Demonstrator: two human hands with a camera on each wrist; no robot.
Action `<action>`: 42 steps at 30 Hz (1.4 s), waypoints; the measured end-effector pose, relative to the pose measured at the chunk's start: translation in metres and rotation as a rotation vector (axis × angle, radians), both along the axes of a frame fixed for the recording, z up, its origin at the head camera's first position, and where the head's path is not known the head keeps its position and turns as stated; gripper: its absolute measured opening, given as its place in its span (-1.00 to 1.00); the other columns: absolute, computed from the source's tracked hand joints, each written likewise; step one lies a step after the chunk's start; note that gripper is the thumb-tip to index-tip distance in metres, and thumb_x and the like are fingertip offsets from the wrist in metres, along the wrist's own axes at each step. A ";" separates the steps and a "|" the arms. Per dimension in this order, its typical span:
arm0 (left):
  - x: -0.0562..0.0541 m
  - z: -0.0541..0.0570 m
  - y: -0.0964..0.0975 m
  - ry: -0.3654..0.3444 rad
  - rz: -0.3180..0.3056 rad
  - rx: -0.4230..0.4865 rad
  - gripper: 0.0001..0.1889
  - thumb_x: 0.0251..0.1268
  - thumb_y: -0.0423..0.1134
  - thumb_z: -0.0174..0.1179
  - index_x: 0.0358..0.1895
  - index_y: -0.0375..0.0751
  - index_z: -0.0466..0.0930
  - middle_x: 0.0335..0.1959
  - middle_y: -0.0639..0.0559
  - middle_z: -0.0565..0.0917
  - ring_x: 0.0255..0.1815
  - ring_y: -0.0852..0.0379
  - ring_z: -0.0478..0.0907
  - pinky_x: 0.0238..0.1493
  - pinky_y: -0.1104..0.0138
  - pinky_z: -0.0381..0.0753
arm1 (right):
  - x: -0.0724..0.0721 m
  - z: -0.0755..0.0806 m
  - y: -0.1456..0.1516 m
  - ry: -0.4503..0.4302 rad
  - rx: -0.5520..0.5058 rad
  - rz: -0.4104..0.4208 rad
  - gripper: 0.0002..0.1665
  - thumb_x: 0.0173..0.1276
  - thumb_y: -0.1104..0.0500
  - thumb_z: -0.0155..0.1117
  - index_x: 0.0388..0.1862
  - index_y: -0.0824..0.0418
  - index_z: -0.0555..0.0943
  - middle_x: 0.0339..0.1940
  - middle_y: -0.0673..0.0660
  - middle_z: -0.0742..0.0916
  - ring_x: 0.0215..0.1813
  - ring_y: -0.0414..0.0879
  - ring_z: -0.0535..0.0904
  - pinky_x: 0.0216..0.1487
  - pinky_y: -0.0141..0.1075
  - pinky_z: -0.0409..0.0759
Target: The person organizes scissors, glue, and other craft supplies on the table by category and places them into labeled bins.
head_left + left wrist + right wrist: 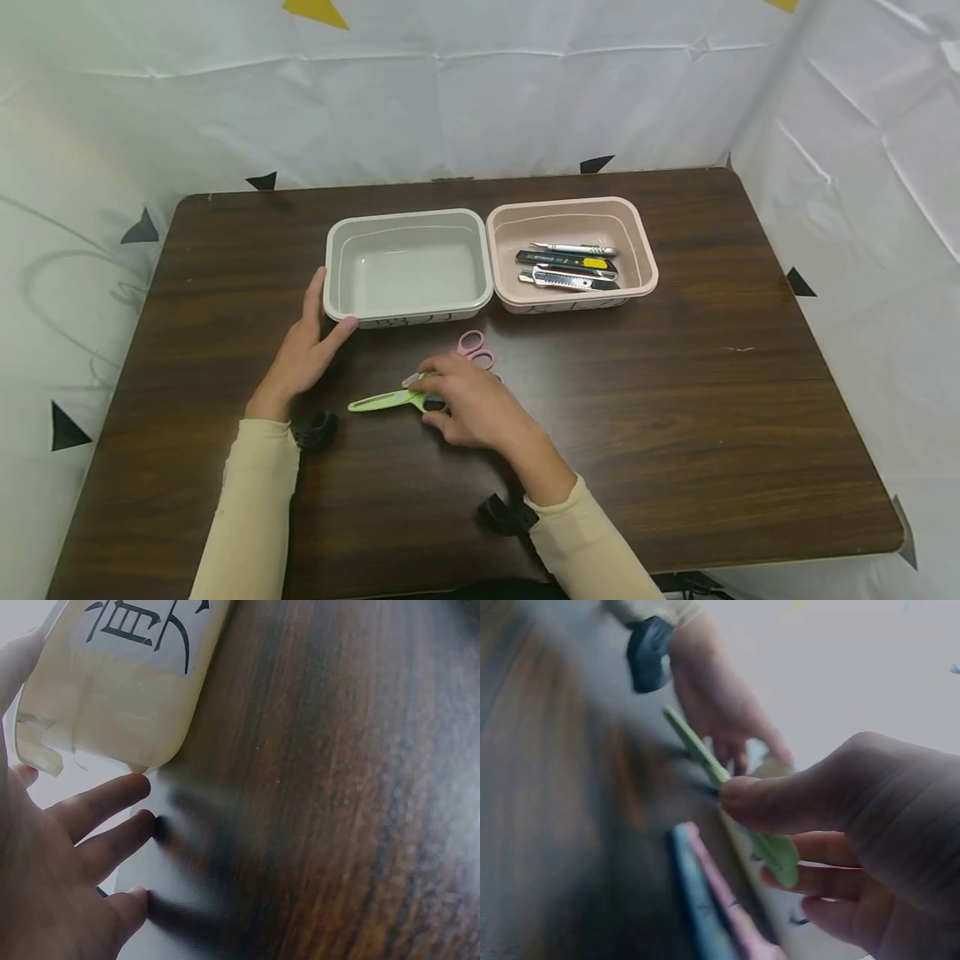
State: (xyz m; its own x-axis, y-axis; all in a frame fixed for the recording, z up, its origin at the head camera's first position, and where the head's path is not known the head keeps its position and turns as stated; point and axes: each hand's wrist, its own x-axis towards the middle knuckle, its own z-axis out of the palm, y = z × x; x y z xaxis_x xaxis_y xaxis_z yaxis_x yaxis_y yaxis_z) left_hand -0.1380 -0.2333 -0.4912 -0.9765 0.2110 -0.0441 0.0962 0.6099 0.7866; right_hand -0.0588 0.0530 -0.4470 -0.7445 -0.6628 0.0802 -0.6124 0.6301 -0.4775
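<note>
My right hand (480,408) pinches light green scissors (381,402) between thumb and fingers, low over the table, with the closed tip pointing left. In the right wrist view, pink scissors (727,904) and blue scissors (694,892) lie side by side beneath that hand; the head view mostly hides the blue pair. My left hand (300,354) rests against the near left corner of a whitish bin (408,218). Its thumb touches the front rim and its fingers extend along the left side. Nothing lies inside this bin. A label with dark characters (139,630) shows on its wall.
A pink bin (566,207) stands close against the whitish one on the right. Inside lie a black and yellow utility knife (566,262), a silver pen-shaped knife (573,248) and a clear-bodied cutter (562,279). White sheeting (450,108) surrounds the brown table (712,400).
</note>
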 end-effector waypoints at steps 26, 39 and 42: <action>0.005 -0.001 0.001 -0.006 -0.005 -0.038 -0.09 0.42 0.17 0.08 0.54 0.48 -0.46 0.56 -0.14 0.05 0.43 -0.39 0.16 0.23 -0.37 0.13 | -0.043 0.044 0.010 0.146 -0.251 -0.032 -0.64 0.27 0.13 0.43 0.04 0.17 0.71 0.23 0.12 0.59 0.26 -0.02 0.45 0.21 -0.21 0.42; 0.001 -0.002 0.000 0.010 -0.002 -0.022 -0.11 0.42 0.17 0.08 0.50 0.60 -0.46 0.59 0.04 -0.02 0.51 -0.21 0.07 0.29 -0.33 0.08 | -0.099 0.043 0.000 0.067 -0.047 -0.205 -0.62 0.31 0.07 0.37 0.07 0.16 0.71 0.21 0.15 0.64 0.30 0.04 0.46 0.32 -0.15 0.36; 0.000 -0.001 0.000 0.009 -0.002 -0.021 -0.11 0.42 0.17 0.08 0.50 0.60 -0.46 0.58 0.03 -0.01 0.51 -0.21 0.07 0.29 -0.33 0.08 | -0.111 0.039 -0.007 0.053 -0.003 -0.210 -0.63 0.30 0.06 0.36 0.04 0.17 0.72 0.11 0.12 0.69 0.21 0.03 0.53 0.26 -0.16 0.40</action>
State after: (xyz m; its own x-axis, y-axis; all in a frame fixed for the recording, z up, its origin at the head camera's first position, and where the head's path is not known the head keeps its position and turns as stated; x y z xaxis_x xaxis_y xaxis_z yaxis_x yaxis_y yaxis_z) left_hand -0.1381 -0.2336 -0.4923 -0.9764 0.2124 -0.0400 0.1045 0.6260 0.7728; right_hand -0.1701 0.0464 -0.4077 -0.8610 -0.4931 0.1246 -0.4919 0.7451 -0.4503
